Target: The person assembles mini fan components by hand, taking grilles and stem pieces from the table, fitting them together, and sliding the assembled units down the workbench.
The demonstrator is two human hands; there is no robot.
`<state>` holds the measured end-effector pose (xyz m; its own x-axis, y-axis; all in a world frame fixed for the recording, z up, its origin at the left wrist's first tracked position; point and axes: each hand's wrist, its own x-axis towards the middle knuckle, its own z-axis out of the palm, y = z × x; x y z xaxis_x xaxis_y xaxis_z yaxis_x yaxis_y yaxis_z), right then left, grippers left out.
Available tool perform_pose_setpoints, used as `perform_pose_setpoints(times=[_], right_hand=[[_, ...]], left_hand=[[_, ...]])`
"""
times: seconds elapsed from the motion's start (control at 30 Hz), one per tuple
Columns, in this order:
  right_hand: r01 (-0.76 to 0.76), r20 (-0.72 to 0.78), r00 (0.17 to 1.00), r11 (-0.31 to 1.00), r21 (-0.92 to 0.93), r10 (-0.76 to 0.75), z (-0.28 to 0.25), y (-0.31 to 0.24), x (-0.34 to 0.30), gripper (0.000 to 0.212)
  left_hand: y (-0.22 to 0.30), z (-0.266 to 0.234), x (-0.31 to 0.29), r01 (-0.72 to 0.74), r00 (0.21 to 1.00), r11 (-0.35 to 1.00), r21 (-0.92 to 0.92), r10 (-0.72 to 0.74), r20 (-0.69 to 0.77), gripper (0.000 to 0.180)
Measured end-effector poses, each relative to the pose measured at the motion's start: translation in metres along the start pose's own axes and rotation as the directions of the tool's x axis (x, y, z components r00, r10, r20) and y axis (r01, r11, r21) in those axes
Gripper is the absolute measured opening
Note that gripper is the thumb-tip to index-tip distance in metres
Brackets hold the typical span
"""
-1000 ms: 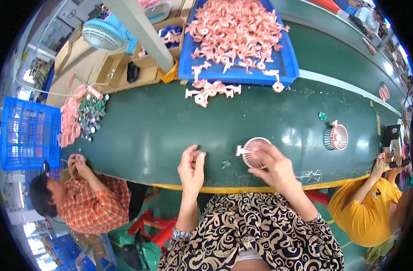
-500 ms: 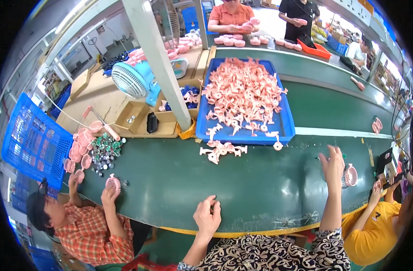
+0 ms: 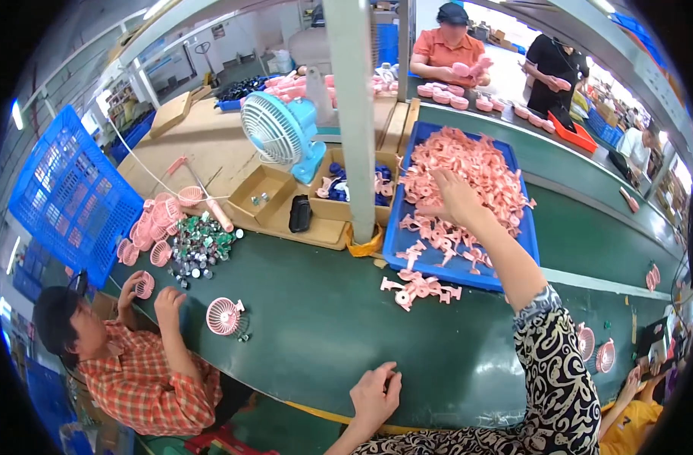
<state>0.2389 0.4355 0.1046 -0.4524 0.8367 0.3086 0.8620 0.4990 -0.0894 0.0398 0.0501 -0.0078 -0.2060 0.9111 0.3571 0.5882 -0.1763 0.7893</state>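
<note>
Right hand (image 3: 458, 200): open over left side of blue tray (image 3: 393, 241), contact unclear | left hand (image 3: 376, 394): loosely curled, seemingly empty, near bench's (image 3: 316, 326) near edge | pink plastic brackets (image 3: 479, 161): heaped in tray | likely step: reaching for bracket | calls for: separating one

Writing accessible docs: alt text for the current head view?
The wearer's right hand reaches over pink plastic parts heaped in a rectangular blue tray; the left hand is curled over the green tabletop. At left, a co-worker in a red checked shirt is near a round pink slatted cage.
</note>
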Motion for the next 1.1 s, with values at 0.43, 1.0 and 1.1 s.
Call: perform_pose_setpoints(times=[0.43,1.0,1.1], right_hand=[[0.03,0.035,0.999,0.999,0.041,-0.031,0.043,-0.012,0.06,0.046],[0.071,0.037,0.997,0.995,0.072,-0.074,-0.038,0.008,-0.093,0.117],[-0.139,0.238,0.965,0.983,0.116,0.109,-0.033,0.019,-0.09,0.13]], left_hand=[[-0.007,-0.006,0.001,0.111,0.993,0.986,-0.126,-0.106,0.048,0.024],[-0.003,-0.005,0.004,0.093,0.995,0.99,-0.102,-0.087,0.056,0.022],[-0.004,-0.004,0.003,0.084,0.995,0.991,-0.101,-0.079,0.054,0.021]])
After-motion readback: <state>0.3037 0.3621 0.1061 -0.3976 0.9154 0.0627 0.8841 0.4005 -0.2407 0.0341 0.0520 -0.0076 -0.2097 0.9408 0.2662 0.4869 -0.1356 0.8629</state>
